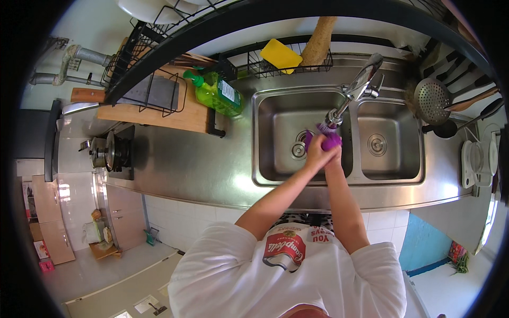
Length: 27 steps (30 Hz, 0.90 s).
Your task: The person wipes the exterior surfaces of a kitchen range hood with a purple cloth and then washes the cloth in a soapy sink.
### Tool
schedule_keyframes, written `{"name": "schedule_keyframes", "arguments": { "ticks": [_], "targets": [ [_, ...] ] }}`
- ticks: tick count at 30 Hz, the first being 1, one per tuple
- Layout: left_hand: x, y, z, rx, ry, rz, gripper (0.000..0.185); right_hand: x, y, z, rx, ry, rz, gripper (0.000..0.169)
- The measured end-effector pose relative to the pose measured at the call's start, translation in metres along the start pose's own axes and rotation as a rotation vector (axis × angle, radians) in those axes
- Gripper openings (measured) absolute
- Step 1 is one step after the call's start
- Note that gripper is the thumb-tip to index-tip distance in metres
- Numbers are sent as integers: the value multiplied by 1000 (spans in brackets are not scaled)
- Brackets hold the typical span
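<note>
A purple cloth (331,142) is bunched between my two hands over the larger left basin (278,119) of a stainless-steel double sink. My left hand (317,150) grips it from the left. Close against it, my right hand (335,154) holds the cloth from the right, its fingers partly hidden. Directly above them is the spray head of a chrome faucet (333,118), with water apparently streaming onto the cloth. Behind my hands, a round drain strainer (299,151) shows in the basin floor.
The smaller basin (387,119) lies to the right. A green dish-soap bottle (218,93) stands left of the sink beside a wooden board (195,119). A wire basket behind holds a yellow sponge (281,55) and a loofah (319,41). Utensils including a skimmer (432,101) hang at right.
</note>
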<state>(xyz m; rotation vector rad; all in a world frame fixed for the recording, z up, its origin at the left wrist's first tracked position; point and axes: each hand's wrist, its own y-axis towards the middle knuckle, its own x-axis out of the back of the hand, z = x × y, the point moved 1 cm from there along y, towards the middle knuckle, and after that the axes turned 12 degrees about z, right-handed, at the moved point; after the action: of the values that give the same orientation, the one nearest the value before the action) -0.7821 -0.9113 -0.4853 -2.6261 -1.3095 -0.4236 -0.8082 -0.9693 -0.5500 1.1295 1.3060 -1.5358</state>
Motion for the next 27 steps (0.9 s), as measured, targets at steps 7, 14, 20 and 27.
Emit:
{"name": "schedule_keyframes", "arguments": {
  "ticks": [7,14,20,27],
  "targets": [
    [4,52,5,64,538,-201,30,19,31,-16,3,-227,-258,49],
    [-19,19,6,-202,315,48,35,70,51,29,-69,63,418,44],
    [27,67,51,163,231,-222,22,-3,43,-11,52,-480,-442,39],
    [-18,29,17,-136,202,-47,30,70,84,63,-55,-177,-568,39]
  ]
}}
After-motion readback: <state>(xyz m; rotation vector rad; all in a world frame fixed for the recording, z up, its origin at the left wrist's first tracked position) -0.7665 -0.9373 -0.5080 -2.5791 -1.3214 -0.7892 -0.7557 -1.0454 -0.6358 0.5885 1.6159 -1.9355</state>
